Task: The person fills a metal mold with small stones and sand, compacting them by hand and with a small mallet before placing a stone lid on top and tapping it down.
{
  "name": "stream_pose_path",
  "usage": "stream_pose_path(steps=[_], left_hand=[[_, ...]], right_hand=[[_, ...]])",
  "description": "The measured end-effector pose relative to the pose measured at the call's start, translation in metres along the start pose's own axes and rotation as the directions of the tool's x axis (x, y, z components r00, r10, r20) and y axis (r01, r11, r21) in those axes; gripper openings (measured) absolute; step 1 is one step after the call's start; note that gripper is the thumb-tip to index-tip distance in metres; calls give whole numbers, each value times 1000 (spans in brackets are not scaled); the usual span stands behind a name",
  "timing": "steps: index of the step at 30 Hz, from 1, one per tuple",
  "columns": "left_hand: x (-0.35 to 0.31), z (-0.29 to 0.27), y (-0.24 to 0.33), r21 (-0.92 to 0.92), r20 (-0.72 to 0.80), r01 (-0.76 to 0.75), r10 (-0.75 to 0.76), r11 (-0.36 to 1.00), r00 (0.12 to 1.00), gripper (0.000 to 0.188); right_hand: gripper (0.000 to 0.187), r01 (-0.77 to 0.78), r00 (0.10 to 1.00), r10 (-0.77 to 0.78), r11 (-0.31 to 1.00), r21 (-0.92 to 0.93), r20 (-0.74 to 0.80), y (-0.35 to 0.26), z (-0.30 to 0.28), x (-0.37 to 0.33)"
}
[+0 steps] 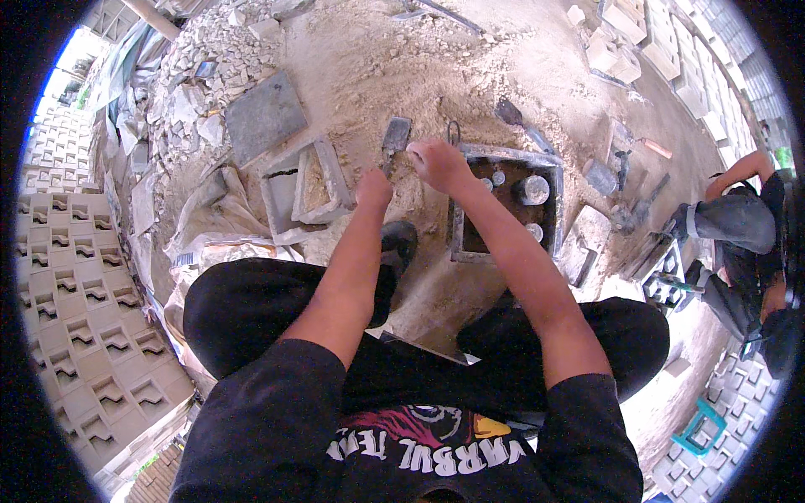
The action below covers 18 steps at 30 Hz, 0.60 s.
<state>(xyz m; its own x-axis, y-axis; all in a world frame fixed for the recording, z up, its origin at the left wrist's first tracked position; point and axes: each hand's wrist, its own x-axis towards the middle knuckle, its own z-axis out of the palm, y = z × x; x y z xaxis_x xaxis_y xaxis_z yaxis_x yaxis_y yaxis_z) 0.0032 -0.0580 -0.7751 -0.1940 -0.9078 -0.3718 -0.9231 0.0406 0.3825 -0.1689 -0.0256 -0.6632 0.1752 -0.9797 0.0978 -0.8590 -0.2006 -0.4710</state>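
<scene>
My left hand (374,186) is closed round the handle end of a small flat-bladed trowel (397,134), whose grey blade points away from me over the sandy ground. Just right of it, my right hand (438,166) is curled into a fist by the blade; what its fingers hold, if anything, is hidden. Under my right forearm sits a dark metal box mould (457,226). Several round metal pieces (533,190) stand inside it. A wire loop (453,132) rises at its far left corner, beside my right hand.
Left of my hands lies a rectangular frame (281,197) with sand inside, and a grey slab (266,117) beyond. Rubble (189,101) lies far left. Another trowel (511,113) rests behind the mould. Patterned blocks (84,293) are stacked left; another person (738,226) sits at right.
</scene>
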Motion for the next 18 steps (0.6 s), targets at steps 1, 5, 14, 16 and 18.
stream_pose_path(steps=[1, 5, 14, 16, 18], left_hand=[[-3, -2, 3, 5, 11, 42, -42, 999, 999, 31], [-5, -12, 12, 144, 54, 20, -28, 989, 998, 30], [23, -7, -19, 236, 38, -50, 42, 971, 998, 31], [7, 9, 29, 36, 33, 7, -9, 999, 999, 31], [-2, 6, 31, -32, 16, 54, -54, 998, 998, 30]], right_hand=[[17, -8, 1000, 8, 1000, 15, 8, 1, -1, -2], [16, 31, 999, -30, 998, 57, -27, 11, 0, -13], [18, 50, 998, -51, 998, 30, 31, -15, -23, -15], [19, -22, 1000, 22, 999, 27, -6, 22, -26, -39], [21, -27, 999, 29, 998, 53, -29, 21, -29, -49]])
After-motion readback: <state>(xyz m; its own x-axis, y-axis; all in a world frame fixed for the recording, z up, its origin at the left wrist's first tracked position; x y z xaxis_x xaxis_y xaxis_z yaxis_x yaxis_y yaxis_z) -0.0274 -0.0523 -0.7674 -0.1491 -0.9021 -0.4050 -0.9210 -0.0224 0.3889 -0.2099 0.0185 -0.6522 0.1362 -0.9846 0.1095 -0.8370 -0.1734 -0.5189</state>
